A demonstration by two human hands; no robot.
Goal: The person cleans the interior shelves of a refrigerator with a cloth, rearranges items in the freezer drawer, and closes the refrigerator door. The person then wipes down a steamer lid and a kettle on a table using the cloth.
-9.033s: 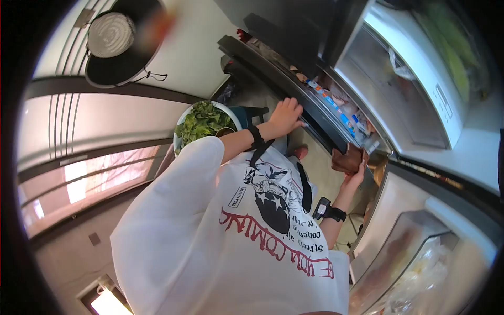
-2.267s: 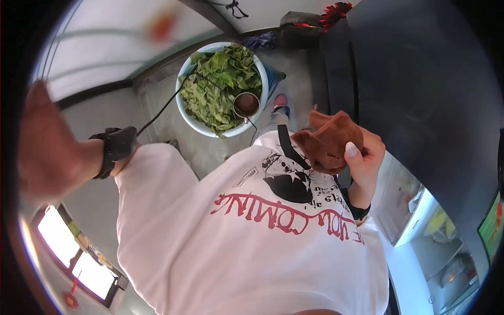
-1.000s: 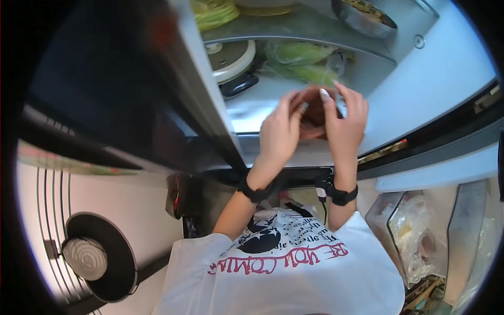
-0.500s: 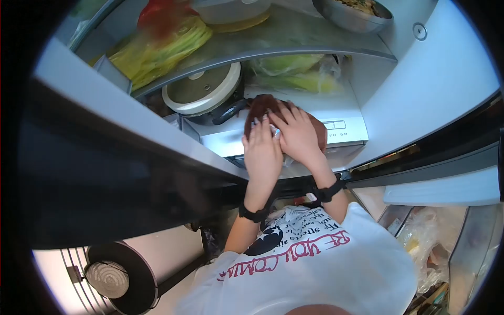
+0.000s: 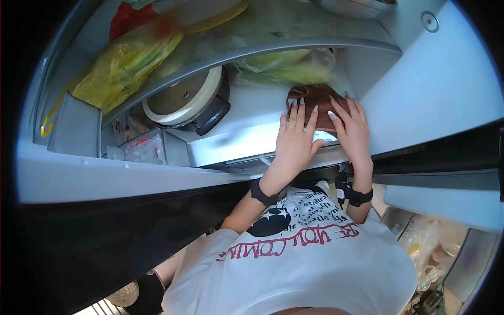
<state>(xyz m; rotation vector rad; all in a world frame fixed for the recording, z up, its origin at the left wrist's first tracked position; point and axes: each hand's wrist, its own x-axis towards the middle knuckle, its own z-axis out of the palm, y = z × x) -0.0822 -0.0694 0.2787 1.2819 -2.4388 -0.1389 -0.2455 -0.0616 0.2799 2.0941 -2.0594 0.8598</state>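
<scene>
A brown cloth (image 5: pixel 318 111) lies bunched on the white lower surface (image 5: pixel 252 137) inside the fridge, toward its right side. Fingers outstretched, my left hand (image 5: pixel 297 137) rests its tips on the cloth's left part. My right hand (image 5: pixel 353 131) presses the cloth's right edge, its fingers also extended. Both palms face down, and the cloth's underside is hidden. Left of the cloth stands a pot with a glass lid (image 5: pixel 185 100) and a black handle. Behind the cloth, green vegetables in clear plastic (image 5: pixel 289 65) lie under the shelf.
A curved glass shelf (image 5: pixel 273 48) crosses above my hands, bearing a yellow plastic bag (image 5: pixel 123 68) and a metal bowl (image 5: pixel 362 8). A bin with crumpled plastic (image 5: pixel 144 148) sits at left. The dark fridge door (image 5: pixel 121 231) stands open beside me.
Both hands and the brown cloth have moved right across the lower surface, away from the pot. My hands, overlapping before, are now apart. The camera view has shifted too.
</scene>
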